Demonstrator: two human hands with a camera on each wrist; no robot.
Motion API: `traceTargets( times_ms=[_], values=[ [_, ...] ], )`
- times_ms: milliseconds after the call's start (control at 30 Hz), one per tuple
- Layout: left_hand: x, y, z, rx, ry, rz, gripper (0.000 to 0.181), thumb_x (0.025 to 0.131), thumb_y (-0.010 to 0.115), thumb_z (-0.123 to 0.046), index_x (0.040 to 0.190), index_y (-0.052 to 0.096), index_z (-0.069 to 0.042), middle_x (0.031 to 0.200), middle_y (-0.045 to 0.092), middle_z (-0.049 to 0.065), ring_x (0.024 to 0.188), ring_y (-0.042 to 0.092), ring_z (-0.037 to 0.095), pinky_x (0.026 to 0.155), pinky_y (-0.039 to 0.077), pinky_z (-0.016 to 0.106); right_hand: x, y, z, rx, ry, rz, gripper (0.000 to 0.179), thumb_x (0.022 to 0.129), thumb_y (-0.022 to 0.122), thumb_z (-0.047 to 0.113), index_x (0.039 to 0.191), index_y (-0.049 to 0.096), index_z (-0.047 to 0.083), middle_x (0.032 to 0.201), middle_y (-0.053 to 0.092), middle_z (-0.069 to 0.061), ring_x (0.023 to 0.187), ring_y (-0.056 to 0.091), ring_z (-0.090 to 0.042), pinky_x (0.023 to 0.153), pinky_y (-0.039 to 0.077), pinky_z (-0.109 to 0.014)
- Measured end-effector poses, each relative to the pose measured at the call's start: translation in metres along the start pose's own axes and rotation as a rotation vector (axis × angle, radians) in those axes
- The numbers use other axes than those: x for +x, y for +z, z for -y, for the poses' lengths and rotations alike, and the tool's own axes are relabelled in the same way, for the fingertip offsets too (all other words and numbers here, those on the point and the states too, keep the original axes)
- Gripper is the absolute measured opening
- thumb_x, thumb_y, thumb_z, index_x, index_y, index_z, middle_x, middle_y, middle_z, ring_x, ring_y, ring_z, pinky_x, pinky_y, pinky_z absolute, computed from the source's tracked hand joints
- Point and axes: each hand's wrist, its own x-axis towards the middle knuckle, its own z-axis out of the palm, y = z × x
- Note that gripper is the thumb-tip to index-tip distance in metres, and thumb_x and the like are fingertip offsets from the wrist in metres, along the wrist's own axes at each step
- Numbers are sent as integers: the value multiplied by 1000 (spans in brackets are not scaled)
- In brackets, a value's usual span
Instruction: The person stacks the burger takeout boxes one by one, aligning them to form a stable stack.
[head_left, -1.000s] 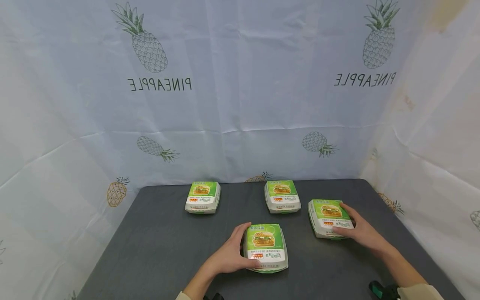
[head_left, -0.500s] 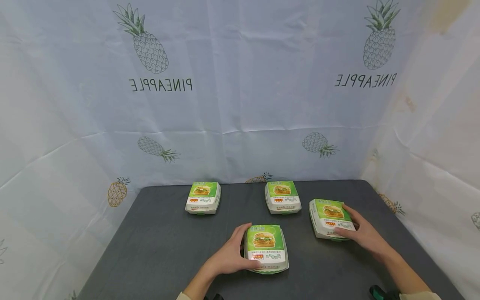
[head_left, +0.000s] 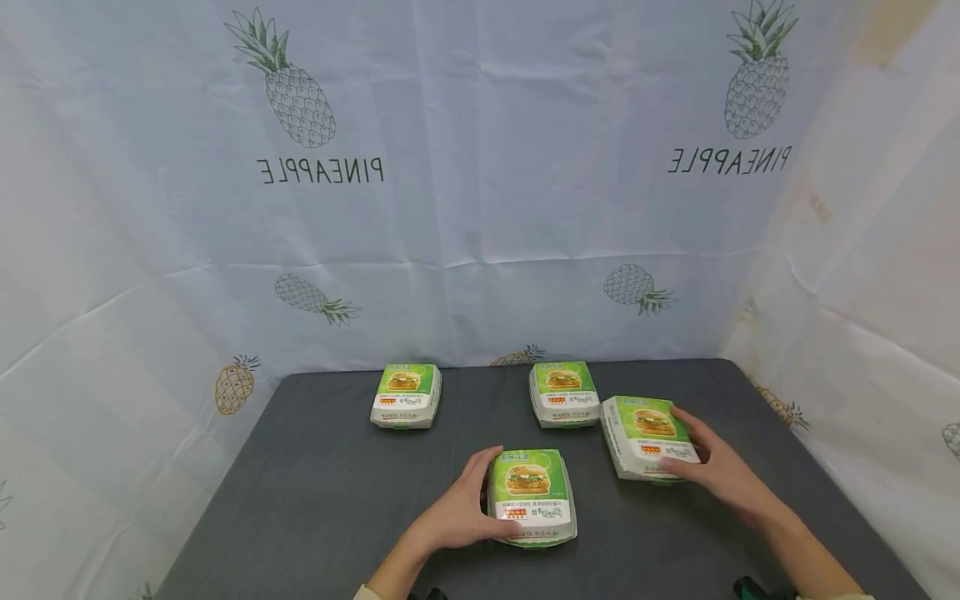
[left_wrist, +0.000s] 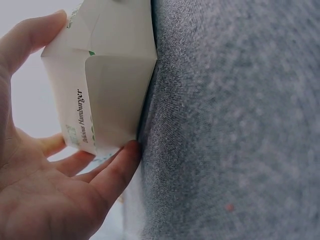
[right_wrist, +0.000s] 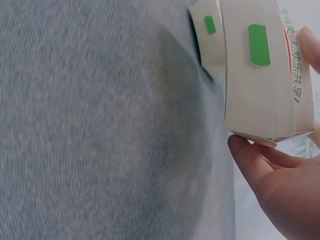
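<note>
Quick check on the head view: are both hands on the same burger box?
No, the left hand grips the nearest box, while the right hand grips a separate box farther right.

The tabletop (head_left: 322, 492) looks matt and finely ribbed, rough like woven cloth. The hamburger boxes (head_left: 531, 500) are thin folded paperboard, smooth, their printed faces low in sheen. Behind and beside the tabletop, the pineapple-print curtain (head_left: 480, 200) is smooth, creased and faintly glossy; whether cloth or plastic, I cannot tell.
</note>
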Motion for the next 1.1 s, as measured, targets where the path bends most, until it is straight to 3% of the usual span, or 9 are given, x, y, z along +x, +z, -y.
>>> traceTargets(
  times_ms=[333, 833, 1100],
  values=[
    [0, 0, 1, 17, 1, -7, 110, 81, 85, -44, 162, 19, -8, 160, 22, 12, 125, 49, 22, 98, 50, 32, -4, 16, 16, 70, -40, 72, 94, 98, 70, 20, 166, 5, 16, 151, 31, -31, 112, 57, -27, 83, 54, -36],
    [-1, 1, 0, 38, 5, -8, 111, 81, 84, -46, 162, 19, -8, 161, 22, 14, 129, 48, 27, 99, 50, 36, -8, 42, 33, 131, -121, 173, 94, 97, 71, 12, 165, 6, 14, 151, 29, -34, 113, 58, -29, 81, 58, -45],
    [-1, 0, 0, 33, 5, -4, 110, 82, 84, -45, 162, 18, -8, 161, 22, 15, 128, 48, 27, 98, 51, 35, -11, 51, 38, 156, -140, 224, 93, 98, 70, 12, 165, 5, 12, 154, 25, -34, 117, 57, -28, 81, 58, -42]
  ],
)
